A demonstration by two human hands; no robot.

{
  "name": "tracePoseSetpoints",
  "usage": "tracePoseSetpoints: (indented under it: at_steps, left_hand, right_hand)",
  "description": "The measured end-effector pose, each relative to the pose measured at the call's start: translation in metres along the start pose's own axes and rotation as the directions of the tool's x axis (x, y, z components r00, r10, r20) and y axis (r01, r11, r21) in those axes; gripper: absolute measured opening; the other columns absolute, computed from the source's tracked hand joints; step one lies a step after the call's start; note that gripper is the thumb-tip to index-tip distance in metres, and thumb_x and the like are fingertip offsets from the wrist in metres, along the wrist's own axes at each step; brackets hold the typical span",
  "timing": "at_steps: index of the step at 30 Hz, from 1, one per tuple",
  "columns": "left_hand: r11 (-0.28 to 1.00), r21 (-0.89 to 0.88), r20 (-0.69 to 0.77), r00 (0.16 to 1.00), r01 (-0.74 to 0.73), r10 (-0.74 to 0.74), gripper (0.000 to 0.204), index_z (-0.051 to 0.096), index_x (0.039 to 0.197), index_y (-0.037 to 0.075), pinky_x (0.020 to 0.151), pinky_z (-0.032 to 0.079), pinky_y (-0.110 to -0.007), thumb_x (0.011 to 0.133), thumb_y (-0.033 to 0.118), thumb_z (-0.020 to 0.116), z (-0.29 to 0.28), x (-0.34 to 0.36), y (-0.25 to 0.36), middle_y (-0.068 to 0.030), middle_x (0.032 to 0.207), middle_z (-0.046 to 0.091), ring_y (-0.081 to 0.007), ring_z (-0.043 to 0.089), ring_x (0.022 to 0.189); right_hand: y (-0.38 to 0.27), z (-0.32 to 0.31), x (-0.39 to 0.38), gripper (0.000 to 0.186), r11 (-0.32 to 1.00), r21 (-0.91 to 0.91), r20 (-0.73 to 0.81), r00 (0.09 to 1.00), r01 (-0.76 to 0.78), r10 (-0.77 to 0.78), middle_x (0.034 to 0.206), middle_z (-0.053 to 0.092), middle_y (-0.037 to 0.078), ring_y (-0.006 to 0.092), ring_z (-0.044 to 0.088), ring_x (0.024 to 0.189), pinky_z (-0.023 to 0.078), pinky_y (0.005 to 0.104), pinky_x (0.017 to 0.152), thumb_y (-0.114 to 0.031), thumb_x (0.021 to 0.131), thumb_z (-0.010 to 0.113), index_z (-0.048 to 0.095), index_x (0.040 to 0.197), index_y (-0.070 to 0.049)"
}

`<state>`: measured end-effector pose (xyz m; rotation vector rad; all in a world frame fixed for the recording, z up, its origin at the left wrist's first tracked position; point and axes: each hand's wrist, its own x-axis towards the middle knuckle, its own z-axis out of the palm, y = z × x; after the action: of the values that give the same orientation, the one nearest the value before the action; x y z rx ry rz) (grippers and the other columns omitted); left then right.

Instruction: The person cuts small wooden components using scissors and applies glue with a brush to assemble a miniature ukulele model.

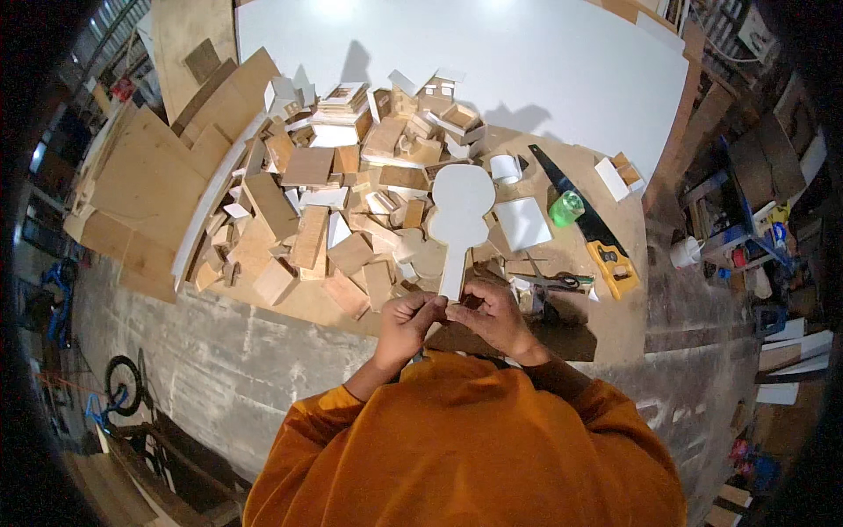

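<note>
Upright before me is a flat white cutout point(461, 206) with wood-coloured edges, shaped like a round head on a lobed body with a narrow stem. My left hand point(410, 321) pinches the foot of the stem from the left. From the right, my right hand point(493, 318) grips the same stem end, thumbs close together. Behind the cutout lies a heap of wooden offcuts point(310, 235). Right of it are a white square piece point(523, 223), a white cylinder point(506, 169) and a green translucent bottle point(566, 208). Scissors point(562, 281) lie beyond my right hand.
A handsaw point(613, 269) with a yellow handle lies along the table's right side. Small house-like wooden models point(436, 86) stand at the back before a large white board point(562, 61). Plywood sheets point(140, 193) lean at left. A small bicycle wheel point(124, 385) stands at lower left.
</note>
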<state>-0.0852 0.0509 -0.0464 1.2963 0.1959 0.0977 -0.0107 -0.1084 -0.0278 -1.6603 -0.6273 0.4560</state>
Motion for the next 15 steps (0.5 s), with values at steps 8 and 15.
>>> tracePoseSetpoints:
  at_steps: [8, 15]
  left_hand:
    - [0.999, 0.047, 0.033, 0.999, 0.018, -0.019, 0.016, 0.063, 0.084, -0.003, 0.064, 0.047, -0.023, 0.091, 0.007, 0.054, -0.002, -0.002, -0.008, -0.0039, 0.074, 0.064, -0.0091, 0.058, 0.067]
    - [0.985, 0.171, 0.121, 0.991, 0.038, -0.059, 0.013, 0.062, 0.079, -0.001, 0.058, 0.043, -0.024, 0.089, 0.006, 0.057, -0.008, -0.006, -0.016, -0.0005, 0.067, 0.059, -0.0063, 0.051, 0.062]
  right_hand:
    - [0.026, 0.005, -0.004, 0.022, 1.0, 0.029, -0.042, 0.999, -0.001, 0.002, 0.072, 0.055, 0.001, 0.0076, 0.049, 0.067, 0.041, 0.024, 0.058, -0.017, 0.077, 0.073, 0.057, 0.075, -0.002]
    - [0.019, -0.005, -0.008, 0.024, 0.96, 0.191, 0.11, 0.976, -0.204, 0.185, 0.078, 0.057, -0.001, 0.0085, 0.052, 0.071, 0.046, 0.026, 0.061, -0.02, 0.079, 0.073, 0.061, 0.092, -0.004]
